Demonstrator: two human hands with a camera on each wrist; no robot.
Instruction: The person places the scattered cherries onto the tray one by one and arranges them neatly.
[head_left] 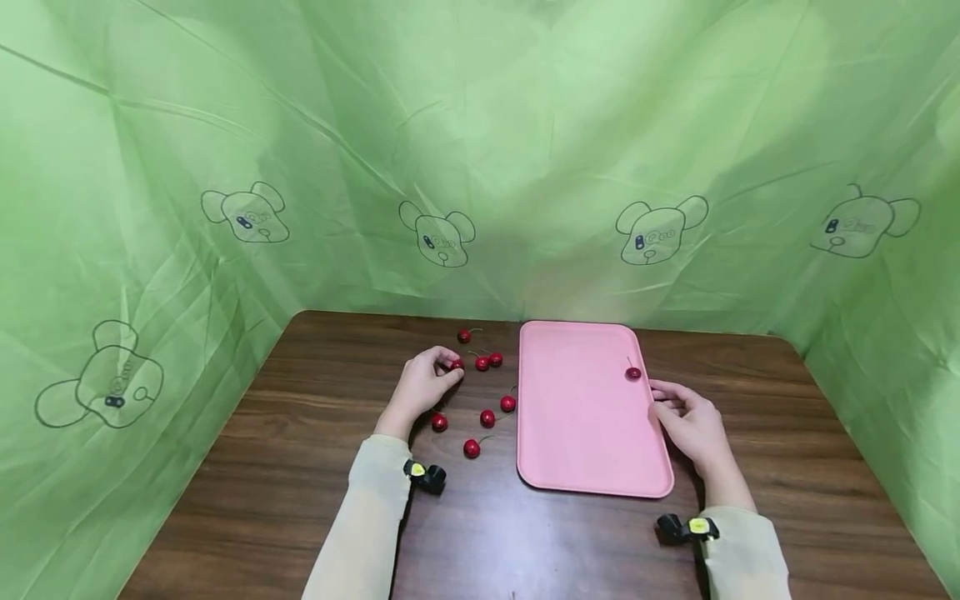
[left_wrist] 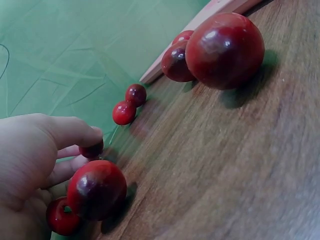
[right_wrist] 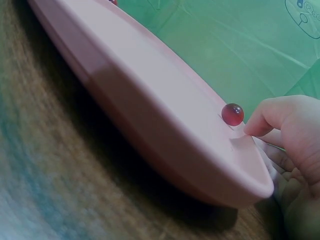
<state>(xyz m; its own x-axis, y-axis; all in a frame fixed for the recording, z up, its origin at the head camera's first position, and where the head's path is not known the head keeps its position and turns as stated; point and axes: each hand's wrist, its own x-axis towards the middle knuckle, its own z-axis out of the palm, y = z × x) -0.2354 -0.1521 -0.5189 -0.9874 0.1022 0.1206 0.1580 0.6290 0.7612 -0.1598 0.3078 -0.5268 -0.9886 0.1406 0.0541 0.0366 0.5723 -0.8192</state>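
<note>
My left hand (head_left: 420, 387) pinches a red cherry (left_wrist: 91, 150) between thumb and fingertips, low over the wood. Another cherry (left_wrist: 97, 190) is close below that hand, and one more (left_wrist: 62, 217) shows by its palm; whether it touches the palm I cannot tell. At the right side of a pink tray (head_left: 585, 433), my right hand (head_left: 693, 425) grips the rim with thumb and fingers; some of these fingers are hidden behind the edge. A single cherry (head_left: 633, 373) lies in the tray near that rim, beside the right fingertips.
Several loose cherries, some with stems, are scattered left of the tray, such as one at the back (head_left: 464, 336) and one nearer the front (head_left: 472, 448). A brown wooden table (head_left: 585, 550) carries everything. Green cloth (head_left: 525, 150) hangs behind and on both sides.
</note>
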